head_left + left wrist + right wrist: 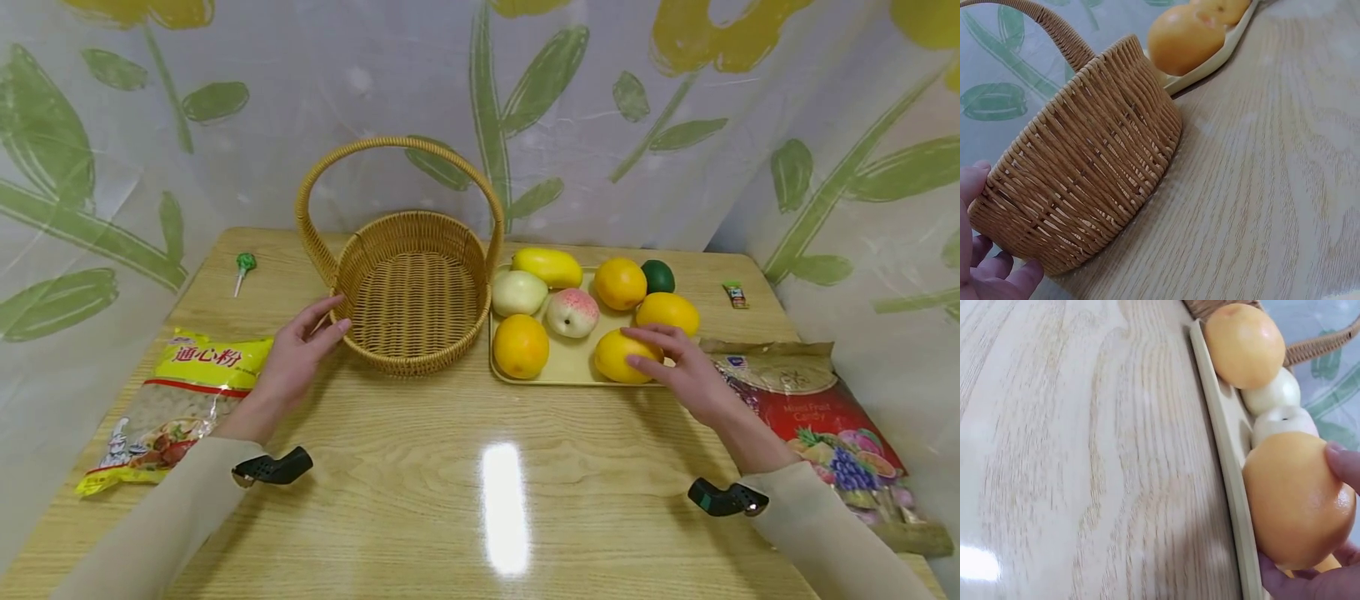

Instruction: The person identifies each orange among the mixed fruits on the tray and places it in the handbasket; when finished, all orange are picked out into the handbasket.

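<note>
Clamped on an orange (618, 358), the grip of the right hand (686, 373) is at the near right part of a cream tray (564, 363), thumb on one side of the fruit and fingers on the other. Across the wood-grained surface (405, 467), the left hand (298, 348) touches a wicker basket (420, 287), its thumb and fingers apart at the rim and outer wall; whether that grip clamps the basket, one cannot tell. The basket stands upright with its arched handle raised, just beside the tray's left end.

Sharing the tray are a blushing peach (573, 313) near the middle, a pale green fruit (519, 292), a yellow mango (547, 267) at the back, a dark green fruit (657, 277) at the back right and three more oranges (521, 346), one of them at the near left corner.

At left, a bag of macaroni (183, 400) lies beside the left forearm, with a green-wrapped lollipop (245, 265) beyond it. At right, a red bag marked "Mixed Fruit Candy" (813, 408) lies partly behind the right forearm, a small wrapped sweet (736, 295) farther back. Behind hangs a flower-patterned curtain (300, 92).
</note>
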